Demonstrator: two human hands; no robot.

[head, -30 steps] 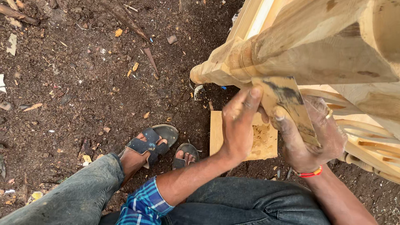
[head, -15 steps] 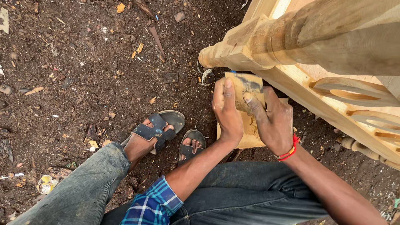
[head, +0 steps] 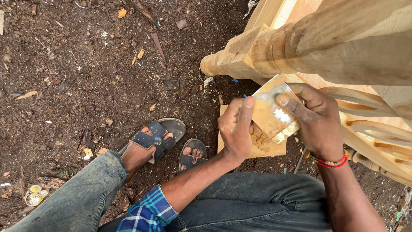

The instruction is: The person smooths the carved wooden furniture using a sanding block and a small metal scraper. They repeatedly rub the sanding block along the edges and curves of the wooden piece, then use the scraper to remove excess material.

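We've got both hands on one flat metal scraper blade (head: pixel 274 112), held tilted just below the turned wooden leg (head: pixel 257 56) of the pale furniture frame (head: pixel 369 129). Left hand (head: pixel 235 129) pinches the blade's left edge, thumb up along the side, fingers curled behind. Right hand (head: pixel 315 122) clamps the right edge, thumb pressed on the face, red cord bracelet (head: pixel 330 162) at the wrist. So both are closed on the blade, neither free.

The blade sits above a small flat wood offcut (head: pixel 268 148) lying on the dirt ground (head: pixel 86 77); it looks apart from the leg, not touching it (hard to be sure at the top corner, which runs close to the timber).

To handle the blade well, in our judgement: keep thumbs centred behind the face, bow it slightly, hold a steady tilt w/ even pressure from both sides, and keep fingertips clear of the sharp edge. The dull smeared patches on the face suggest it may want a wipe.

Containers: none in view. Closest thing is the offcut, which carries a little heap of fine sawdust (head: pixel 259 138).

Around us: sandalled feet (head: pixel 165 139), jeans, scattered chips.
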